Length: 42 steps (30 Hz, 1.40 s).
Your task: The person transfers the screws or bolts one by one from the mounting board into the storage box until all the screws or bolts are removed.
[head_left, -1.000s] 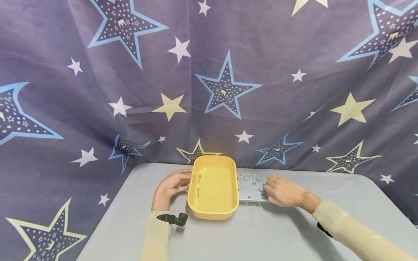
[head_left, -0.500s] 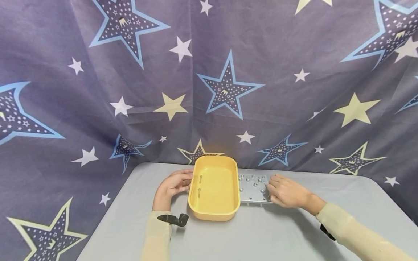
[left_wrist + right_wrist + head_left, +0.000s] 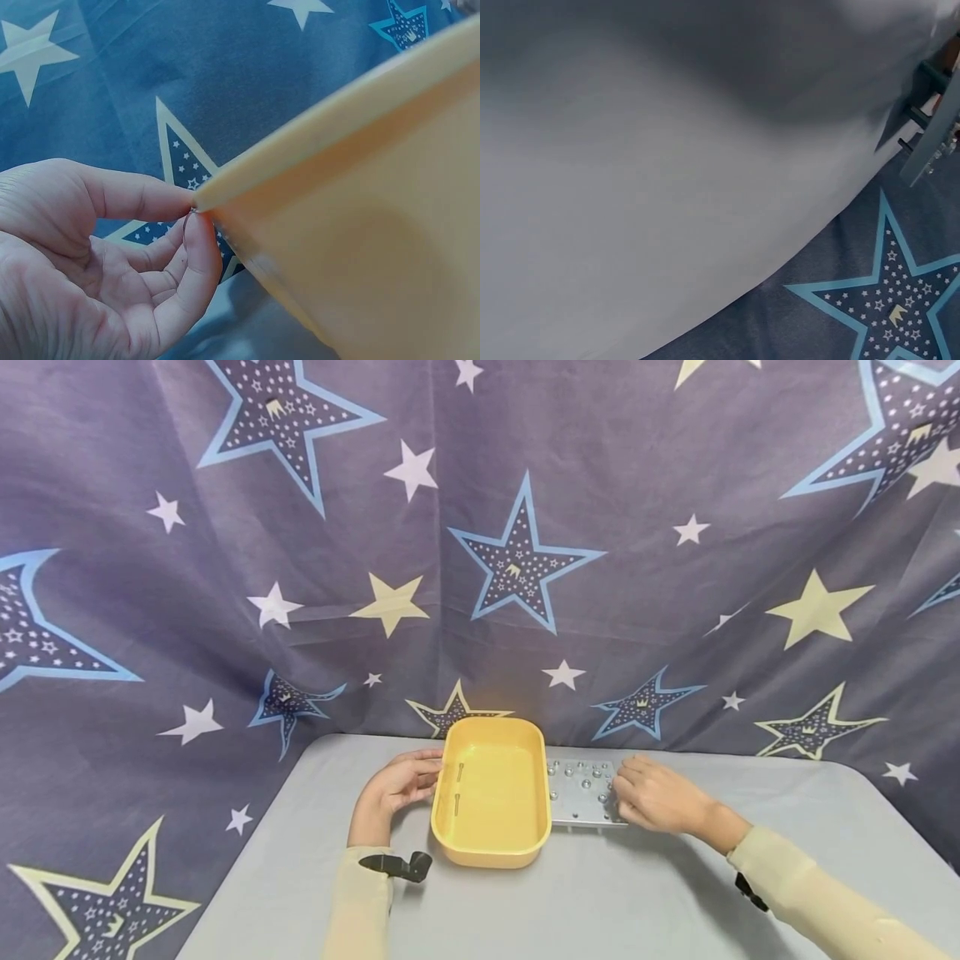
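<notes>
Left hand reaches in at the far left: the wrist view shows thumb and a fingertip brought together at the yellow tray, seemingly pinching its rim. That tray is in the middle, toward the far side of the tabletop. Inside it, near the left wall, are two thin screws, one farther off and one nearer. Just right of the tray is the metal plate, dotted with bolts, some with shanks poking out beneath; I cannot tell whether tray and plate touch. Farthest right, the right hand has its fingers curled in at the plate's right end, but the fingertips are hidden, so I cannot tell if they pinch a bolt, the edge or nothing.

My reading is that the step in hand is close finger work at that end, with the tray steadied meanwhile. The next move calls for fine control in the right fingers and a plate kept level.
</notes>
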### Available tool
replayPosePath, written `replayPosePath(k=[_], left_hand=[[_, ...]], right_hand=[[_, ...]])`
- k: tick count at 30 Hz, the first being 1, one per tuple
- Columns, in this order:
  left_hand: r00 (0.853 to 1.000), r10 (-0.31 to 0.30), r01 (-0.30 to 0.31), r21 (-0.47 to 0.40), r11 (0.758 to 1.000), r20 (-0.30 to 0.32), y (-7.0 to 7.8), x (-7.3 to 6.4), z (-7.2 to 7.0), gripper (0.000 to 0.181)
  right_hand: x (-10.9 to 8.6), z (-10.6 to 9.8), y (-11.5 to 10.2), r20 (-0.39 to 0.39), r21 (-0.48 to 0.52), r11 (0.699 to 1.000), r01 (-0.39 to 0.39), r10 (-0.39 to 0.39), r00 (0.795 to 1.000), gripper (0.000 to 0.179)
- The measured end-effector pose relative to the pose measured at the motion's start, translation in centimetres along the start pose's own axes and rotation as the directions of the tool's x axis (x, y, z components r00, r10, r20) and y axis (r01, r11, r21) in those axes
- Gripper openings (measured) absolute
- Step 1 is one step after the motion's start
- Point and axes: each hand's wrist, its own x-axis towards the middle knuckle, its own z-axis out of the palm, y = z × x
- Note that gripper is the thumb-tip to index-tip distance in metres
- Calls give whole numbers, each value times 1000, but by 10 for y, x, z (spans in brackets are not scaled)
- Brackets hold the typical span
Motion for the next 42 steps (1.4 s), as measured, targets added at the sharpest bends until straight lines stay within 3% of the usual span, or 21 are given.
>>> replayPosePath(k=[6,17,28,42], left_hand=[[1000,3,-3,5,1000,-8,-1,0,0,50],[1000,4,-4,-9,1000,-11,-1,2,-3,51],[1000,-4,3,-18,1000,-21,-2,4,-3,51],[1000,-19,18,-18,1000,-16,0,3,0,52]], right_hand=[[12,-6,-2,-25,-22,999,-47,46,999,12],[40,-11,1,-77,-7,999,-35,34,996,10],[61,-21,7,-130,-71,992,-101,91,987,22],[93,-35,9,-187,7,986,-164,162,969,15]])
